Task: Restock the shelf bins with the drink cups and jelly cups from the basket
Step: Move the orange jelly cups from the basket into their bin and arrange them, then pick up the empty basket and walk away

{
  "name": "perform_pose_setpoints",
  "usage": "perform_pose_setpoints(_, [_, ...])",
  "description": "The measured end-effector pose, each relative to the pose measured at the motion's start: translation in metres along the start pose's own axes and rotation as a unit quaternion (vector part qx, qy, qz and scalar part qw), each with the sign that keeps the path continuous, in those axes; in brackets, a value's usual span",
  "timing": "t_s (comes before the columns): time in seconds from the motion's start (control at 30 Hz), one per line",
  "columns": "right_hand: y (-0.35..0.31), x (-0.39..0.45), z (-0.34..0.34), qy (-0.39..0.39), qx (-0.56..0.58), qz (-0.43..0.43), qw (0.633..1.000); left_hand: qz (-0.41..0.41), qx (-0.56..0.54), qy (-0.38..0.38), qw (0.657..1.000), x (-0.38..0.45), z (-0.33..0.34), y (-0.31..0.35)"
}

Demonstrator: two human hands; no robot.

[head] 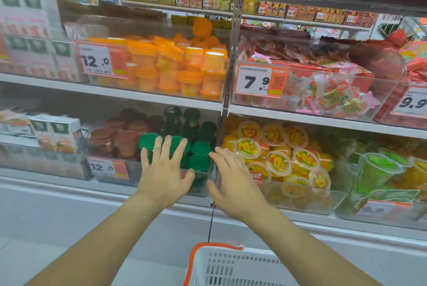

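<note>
Hands reach the lower shelf bin (203, 184); our left hand (165, 170) spreads flat, fingers straight, over the green-lidded drink cups (198, 163); our right hand (233, 181) hovers open beside them, holding nothing; the basket (231, 265) sits below.

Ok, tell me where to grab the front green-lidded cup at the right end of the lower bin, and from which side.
Take the green-lidded cup by its lid rim, coming from above and in front. It stands upright behind the clear bin wall, with other cups close on its left, so its sides are likely hard to reach. The right hand, open beside it, is nearest.
</note>
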State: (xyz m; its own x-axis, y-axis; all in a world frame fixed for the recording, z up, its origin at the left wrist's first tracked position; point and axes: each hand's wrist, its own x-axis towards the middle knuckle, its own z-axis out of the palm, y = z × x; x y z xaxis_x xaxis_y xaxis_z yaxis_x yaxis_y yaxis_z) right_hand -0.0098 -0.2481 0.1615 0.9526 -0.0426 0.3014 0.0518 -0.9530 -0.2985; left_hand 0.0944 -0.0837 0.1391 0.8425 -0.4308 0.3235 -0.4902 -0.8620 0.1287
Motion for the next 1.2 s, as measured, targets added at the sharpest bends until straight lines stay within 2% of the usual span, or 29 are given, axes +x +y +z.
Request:
perform_pose_setpoints(0.1, [0.011,-0.014,-0.013,0.008,-0.034,-0.033,0.999,0.029,-0.018,0.045,0.998,-0.007,-0.017,0.011])
perform_pose_setpoints(0.2, [0.023,-0.035,-0.030,0.025,-0.015,-0.045,0.999,0.053,-0.137,0.056,0.988,-0.014,-0.042,0.040])
perform_pose_setpoints(0.33, [0.036,-0.071,-0.055,0.048,0.117,0.036,0.991,0.011,-0.305,-0.089,0.948,-0.030,-0.059,0.081])
perform_pose_setpoints(0.43, [0.045,-0.100,-0.064,0.053,0.258,0.137,0.955,-0.026,-0.373,-0.162,0.913,-0.053,-0.060,0.100])
perform_pose_setpoints(0.53, [0.049,-0.131,-0.068,0.038,0.369,0.220,0.902,-0.077,-0.456,-0.196,0.865,-0.081,-0.058,0.121])
perform_pose_setpoints(0.6, [0.050,-0.148,-0.066,0.033,0.426,0.255,0.867,-0.094,-0.492,-0.215,0.839,-0.097,-0.054,0.137])
perform_pose_setpoints(0.67, [0.055,-0.158,-0.059,0.044,0.437,0.296,0.848,-0.115,-0.506,-0.222,0.826,-0.107,-0.042,0.146])
perform_pose_setpoints(0.7, [0.064,-0.161,-0.053,0.046,0.430,0.321,0.843,-0.127,-0.502,-0.220,0.827,-0.110,-0.030,0.148])
perform_pose_setpoints(0.77, [0.085,-0.166,-0.035,0.028,0.388,0.374,0.842,-0.149,-0.440,-0.218,0.859,-0.122,0.005,0.146])
perform_pose_setpoints(0.87, [0.124,-0.186,0.008,-0.046,0.198,0.418,0.885,-0.189,-0.305,-0.231,0.904,-0.146,0.064,0.129])
perform_pose_setpoints(0.9, [0.133,-0.196,0.021,-0.079,0.117,0.438,0.888,-0.214,-0.255,-0.240,0.912,-0.155,0.082,0.120])
perform_pose_setpoints(0.93, [0.145,-0.209,0.034,-0.110,0.044,0.463,0.878,-0.247,-0.201,-0.257,0.912,-0.163,0.099,0.111])
perform_pose_setpoints(0.97, [0.156,-0.224,0.045,-0.131,-0.016,0.499,0.857,-0.294,-0.175,-0.275,0.898,-0.170,0.114,0.101])
perform_pose_setpoints(1.03, [0.178,-0.256,0.057,-0.159,-0.106,0.556,0.809,-0.383,-0.182,-0.313,0.850,-0.182,0.138,0.089])
perform_pose_setpoints(1.07, [0.190,-0.271,0.063,-0.159,-0.130,0.578,0.790,-0.401,-0.192,-0.333,0.832,-0.186,0.147,0.086])
perform_pose_setpoints(1.2, [0.221,-0.290,0.085,-0.127,-0.084,0.673,0.724,-0.410,-0.183,-0.340,0.826,-0.186,0.175,0.076])
